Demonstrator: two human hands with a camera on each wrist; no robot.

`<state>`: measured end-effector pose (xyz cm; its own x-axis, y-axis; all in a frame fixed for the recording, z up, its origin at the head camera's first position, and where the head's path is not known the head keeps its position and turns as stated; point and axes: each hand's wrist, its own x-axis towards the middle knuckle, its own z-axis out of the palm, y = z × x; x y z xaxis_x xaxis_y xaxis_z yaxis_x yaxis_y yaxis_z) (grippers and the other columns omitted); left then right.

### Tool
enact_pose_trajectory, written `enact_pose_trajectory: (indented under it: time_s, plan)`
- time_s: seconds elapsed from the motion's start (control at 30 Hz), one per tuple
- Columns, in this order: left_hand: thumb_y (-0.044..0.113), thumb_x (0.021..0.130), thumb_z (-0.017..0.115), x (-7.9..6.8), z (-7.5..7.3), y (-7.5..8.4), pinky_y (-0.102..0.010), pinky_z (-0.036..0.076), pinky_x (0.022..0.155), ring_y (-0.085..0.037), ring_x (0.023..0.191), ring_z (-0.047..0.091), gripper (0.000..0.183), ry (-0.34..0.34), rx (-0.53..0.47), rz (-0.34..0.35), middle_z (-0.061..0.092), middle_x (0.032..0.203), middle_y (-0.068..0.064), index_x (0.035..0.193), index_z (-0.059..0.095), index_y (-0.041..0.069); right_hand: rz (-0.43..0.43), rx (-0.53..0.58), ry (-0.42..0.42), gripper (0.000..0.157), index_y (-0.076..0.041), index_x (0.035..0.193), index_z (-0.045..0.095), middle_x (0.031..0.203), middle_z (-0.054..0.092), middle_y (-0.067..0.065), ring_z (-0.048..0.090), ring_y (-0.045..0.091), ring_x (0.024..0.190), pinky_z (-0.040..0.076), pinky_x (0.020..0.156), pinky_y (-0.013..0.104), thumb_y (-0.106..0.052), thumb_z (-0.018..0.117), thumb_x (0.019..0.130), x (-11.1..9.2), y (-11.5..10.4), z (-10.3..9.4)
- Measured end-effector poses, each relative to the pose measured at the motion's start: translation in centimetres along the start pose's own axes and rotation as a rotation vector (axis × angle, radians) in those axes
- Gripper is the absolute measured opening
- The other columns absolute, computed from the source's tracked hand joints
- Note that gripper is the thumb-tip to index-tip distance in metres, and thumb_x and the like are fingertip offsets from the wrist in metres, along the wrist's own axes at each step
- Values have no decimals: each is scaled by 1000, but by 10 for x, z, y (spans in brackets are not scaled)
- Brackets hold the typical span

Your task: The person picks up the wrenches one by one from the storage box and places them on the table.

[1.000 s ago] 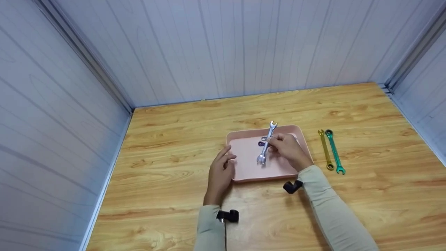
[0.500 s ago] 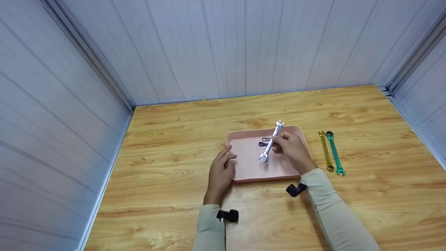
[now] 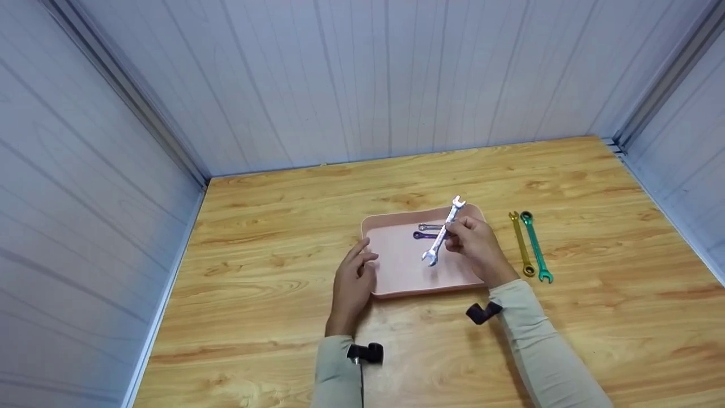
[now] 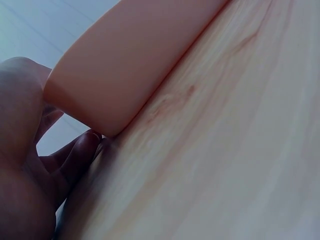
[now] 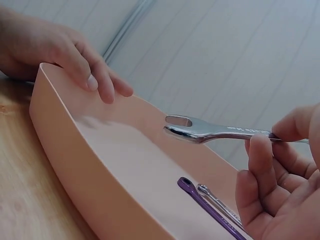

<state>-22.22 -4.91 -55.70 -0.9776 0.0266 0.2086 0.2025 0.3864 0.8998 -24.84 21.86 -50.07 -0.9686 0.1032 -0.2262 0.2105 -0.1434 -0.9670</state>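
My right hand [image 3: 473, 243] pinches a silver open-ended wrench [image 3: 443, 231] between thumb and fingers, above the pink tray [image 3: 391, 269]. Slanting, the wrench shows its lower open jaw plainly in the right wrist view. My left hand [image 3: 354, 277] holds the tray's left wall near the front corner, with some fingers over the rim and others outside, low by the table in the left wrist view. Inside the tray lie a purple ratchet wrench [image 5: 210, 207] and a smaller silver wrench [image 5: 217, 201], side by side; my right hand partly hides them in the head view.
To the right of the tray, a yellow ratchet wrench [image 3: 521, 243] and a green ratchet wrench [image 3: 536, 246] lie nearly parallel on the wooden table [image 3: 255, 243]. Pale panel walls [image 3: 362, 85] close off the back and both sides.
My right hand has lifted the silver wrench and drawn it slightly right, uncovering more of the two wrenches in the tray. My left hand stays on the tray wall.
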Motion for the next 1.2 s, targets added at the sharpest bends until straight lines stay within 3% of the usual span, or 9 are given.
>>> enact_pose_trajectory:
  time_s: [0.43,0.7,1.2]
  plan:
    - [9,95,56,3,3,2,-36,34,113,-14,139,42,23,-23,16,-11,53,145,12,108,75,7,-3,61,25,12,-3,87,63,80,63,5,59,13,67,56,69,27,-9,61,97,-7,4,-9]
    - [10,95,56,2,2,3,-36,35,112,-14,138,43,23,-21,7,-18,53,145,12,107,75,8,-6,63,34,14,0,93,62,85,63,6,60,13,70,57,74,30,-12,58,99,-14,2,-13]
    - [9,95,56,1,-1,1,-36,35,112,-15,138,44,22,-5,13,-29,53,144,13,107,75,7,43,266,-6,15,-2,93,64,84,62,6,60,16,75,54,78,31,-11,56,101,-20,1,-19]
